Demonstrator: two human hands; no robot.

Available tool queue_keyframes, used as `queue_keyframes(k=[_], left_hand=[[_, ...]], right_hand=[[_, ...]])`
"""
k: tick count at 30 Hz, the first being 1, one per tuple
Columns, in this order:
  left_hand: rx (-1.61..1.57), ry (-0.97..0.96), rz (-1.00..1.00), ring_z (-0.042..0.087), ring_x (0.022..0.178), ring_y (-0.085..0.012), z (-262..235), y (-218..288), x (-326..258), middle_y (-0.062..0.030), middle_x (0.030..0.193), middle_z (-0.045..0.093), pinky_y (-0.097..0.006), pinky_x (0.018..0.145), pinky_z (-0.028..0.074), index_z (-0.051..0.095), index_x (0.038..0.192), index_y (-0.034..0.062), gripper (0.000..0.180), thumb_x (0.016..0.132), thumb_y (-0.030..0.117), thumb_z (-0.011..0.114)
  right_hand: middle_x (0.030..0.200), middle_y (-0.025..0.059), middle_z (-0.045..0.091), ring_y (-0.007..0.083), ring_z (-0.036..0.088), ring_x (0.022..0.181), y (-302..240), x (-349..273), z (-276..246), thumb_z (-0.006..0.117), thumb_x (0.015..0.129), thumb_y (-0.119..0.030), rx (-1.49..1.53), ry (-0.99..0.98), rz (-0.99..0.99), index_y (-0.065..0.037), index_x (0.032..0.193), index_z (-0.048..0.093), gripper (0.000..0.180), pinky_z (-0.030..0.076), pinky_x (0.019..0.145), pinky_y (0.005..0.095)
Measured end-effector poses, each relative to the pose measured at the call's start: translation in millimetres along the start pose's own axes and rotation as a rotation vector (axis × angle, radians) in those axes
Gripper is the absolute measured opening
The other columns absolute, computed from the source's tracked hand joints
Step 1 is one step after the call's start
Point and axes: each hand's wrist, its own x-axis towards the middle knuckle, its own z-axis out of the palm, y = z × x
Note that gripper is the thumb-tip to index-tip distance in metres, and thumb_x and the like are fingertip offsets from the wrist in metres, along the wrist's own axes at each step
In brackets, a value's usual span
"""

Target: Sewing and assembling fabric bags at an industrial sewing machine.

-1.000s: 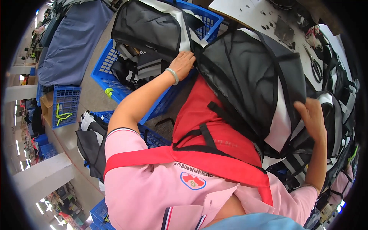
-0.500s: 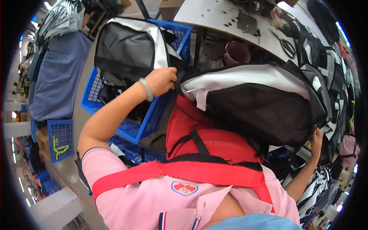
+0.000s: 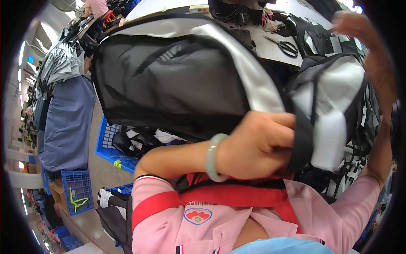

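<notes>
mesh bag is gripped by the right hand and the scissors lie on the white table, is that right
Wrong hand: the head view shows the left hand gripping the mesh bag, with the right hand up at the upper right. The scissors do lie on the white table.

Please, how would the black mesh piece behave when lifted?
The black mesh piece is probably floppy, since it shows wrinkles. It may be light for its size: only the left grip seems to hold it. Its curved edging might hold some shape.
</notes>
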Motion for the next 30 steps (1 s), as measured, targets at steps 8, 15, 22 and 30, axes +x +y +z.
queue_keyframes(k=[8,15,22,30], left_hand=[[0.847,-0.122,0.353,0.057,0.063,-0.0227,-40.4,-11.6,19.3,-0.0043,0.079,0.059,-0.032,0.053,0.046,0.067,0.082,0.0064,0.022,0.064,0.013,0.078],[1.417,-0.508,0.326,0.055,0.097,-0.0203,-65.7,-17.0,24.4,-0.0005,0.081,0.058,-0.039,0.095,0.037,0.063,0.079,0.0078,0.021,0.063,0.019,0.07],[0.881,-0.802,-0.68,0.057,0.095,-0.0339,-88.2,-27.5,57.7,-0.0124,0.104,0.066,-0.038,0.083,0.042,0.067,0.108,0.0071,0.031,0.08,0.02,0.069],[0.917,-0.656,0.048,0.043,0.129,-0.0289,-53.1,-37.3,19.2,-0.0158,0.141,0.044,-0.042,0.1,0.035,0.056,0.129,0.0136,0.05,0.079,0.009,0.063]], right_hand=[[0.094,0.0118,0.068,0.0332,0.065,0.085,-9.8,7.2,91.4,0.077,0.074,-0.036,0.406,-0.212,-0.122,-0.006,0.108,0.067,0.046,0.05,0.073,0.0379],[0.077,0.0158,0.061,0.036,0.06,0.072,-7.1,-26.7,132.1,0.072,0.078,-0.017,0.486,-0.374,0.127,0.0,0.088,0.067,0.02,0.047,0.063,0.0401],[0.082,0.0194,0.063,0.0389,0.061,0.077,5.4,-36.9,164.5,0.068,0.082,-0.015,0.584,-0.283,0.335,-0.002,0.096,0.067,0.019,0.047,0.067,0.0422],[0.087,0.022,0.067,0.0359,0.065,0.081,43.3,-29.4,186.6,0.064,0.083,-0.016,0.604,-0.307,0.403,0.001,0.103,0.066,0.027,0.051,0.074,0.0378]])
